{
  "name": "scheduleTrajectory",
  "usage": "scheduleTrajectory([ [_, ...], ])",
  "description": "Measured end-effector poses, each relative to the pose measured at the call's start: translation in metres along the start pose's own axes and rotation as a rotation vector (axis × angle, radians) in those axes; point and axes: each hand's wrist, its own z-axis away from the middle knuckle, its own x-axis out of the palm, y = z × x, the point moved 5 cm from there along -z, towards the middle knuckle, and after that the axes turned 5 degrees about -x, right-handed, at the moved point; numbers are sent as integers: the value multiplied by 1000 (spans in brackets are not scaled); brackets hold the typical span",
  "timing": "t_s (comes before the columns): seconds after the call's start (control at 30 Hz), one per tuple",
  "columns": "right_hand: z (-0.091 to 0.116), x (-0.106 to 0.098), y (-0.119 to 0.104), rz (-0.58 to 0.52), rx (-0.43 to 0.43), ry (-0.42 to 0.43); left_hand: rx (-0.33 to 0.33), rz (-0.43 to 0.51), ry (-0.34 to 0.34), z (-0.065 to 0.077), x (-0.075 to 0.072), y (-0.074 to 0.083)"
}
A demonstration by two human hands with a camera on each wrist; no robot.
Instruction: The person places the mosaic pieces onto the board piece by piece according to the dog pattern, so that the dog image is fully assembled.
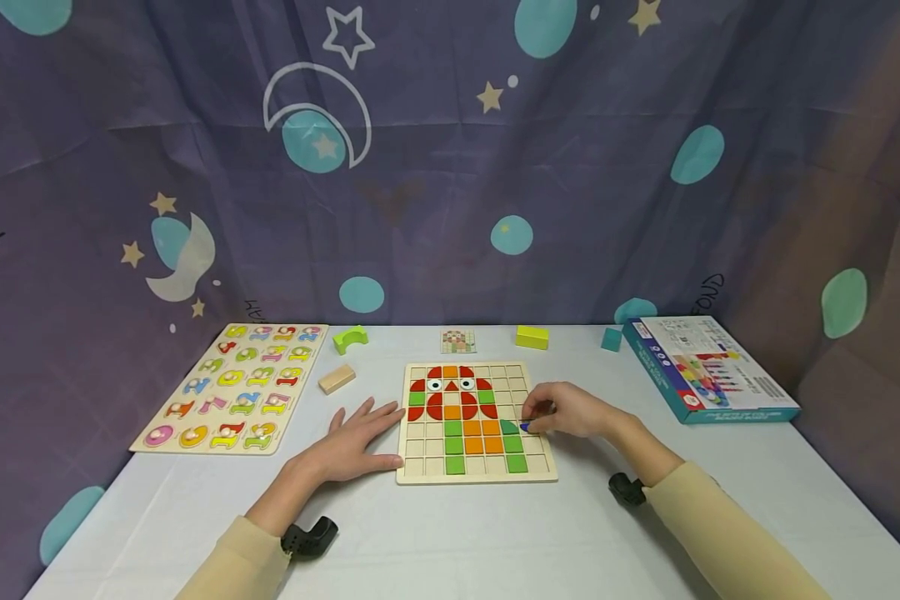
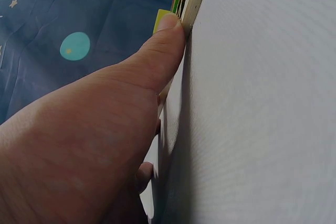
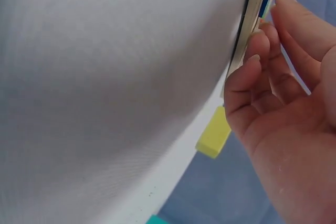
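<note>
A square wooden grid board (image 1: 425,469) lies on the table, with red, orange, green and white tiles forming a parrot-like bird with two eyes. My left hand (image 1: 354,443) spreads its fingers flat at the board's left side. Its thumb (image 2: 169,22) presses against the board's edge in the left wrist view. At the board's right side, my right hand (image 1: 572,409) pinches a small blue tile (image 3: 266,2) with curled fingers, low over the grid. That tile sits right beside a green rounded tile (image 1: 508,427). My other right fingers bend near the board's edge.
A number puzzle board (image 1: 300,364) lies at the left. Behind the grid are a green arch block (image 1: 350,337), a plain wooden block (image 1: 337,379), a picture card (image 1: 458,342), a yellow block (image 1: 532,337) and a teal block (image 1: 611,339). A flat box (image 1: 708,367) lies right.
</note>
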Motion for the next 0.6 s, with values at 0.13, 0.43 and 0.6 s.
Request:
scheduleTrajectory([
  [0.13, 0, 1, -2, 22, -10, -19, 3, 2, -1, 0, 0, 1],
  [0.43, -2, 3, -2, 37, -27, -54, 2, 7, -1, 0, 0, 0],
  [0.6, -1, 3, -2, 13, -46, -72, 1, 7, 1, 0, 0, 0],
])
